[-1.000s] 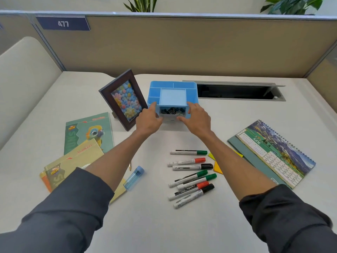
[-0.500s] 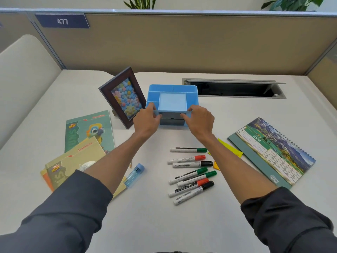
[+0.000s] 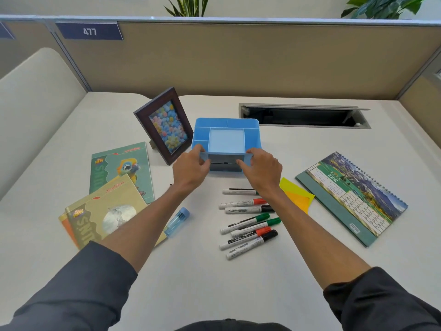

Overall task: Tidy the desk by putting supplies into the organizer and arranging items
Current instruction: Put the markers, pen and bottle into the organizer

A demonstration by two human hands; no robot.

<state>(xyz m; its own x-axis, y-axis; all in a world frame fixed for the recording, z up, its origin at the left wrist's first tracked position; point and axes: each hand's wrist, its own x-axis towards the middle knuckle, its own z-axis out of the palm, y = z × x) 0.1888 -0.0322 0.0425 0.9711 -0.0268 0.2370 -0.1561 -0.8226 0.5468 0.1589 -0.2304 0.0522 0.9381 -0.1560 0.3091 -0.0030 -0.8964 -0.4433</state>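
A blue desk organizer [image 3: 226,130] with several compartments stands at the middle of the desk, its front drawer pushed in. My left hand [image 3: 189,170] grips its front left corner and my right hand [image 3: 261,169] grips its front right corner. Several whiteboard markers [image 3: 248,223] with green, red and black caps lie loose in front of it. A small blue clear tube [image 3: 177,222] lies beside my left forearm. Yellow and orange sticky notes [image 3: 296,194] lie to the right of my right wrist.
A dark photo frame [image 3: 163,125] leans left of the organizer. Notebooks [image 3: 114,187] are spread at the left, a June desk calendar [image 3: 350,194] at the right. An open cable slot [image 3: 303,114] lies behind; partition walls [image 3: 238,58] close off the back.
The organizer's drawer, open a second ago with clips showing, has been pushed shut. Both hands have stayed at the front corners.
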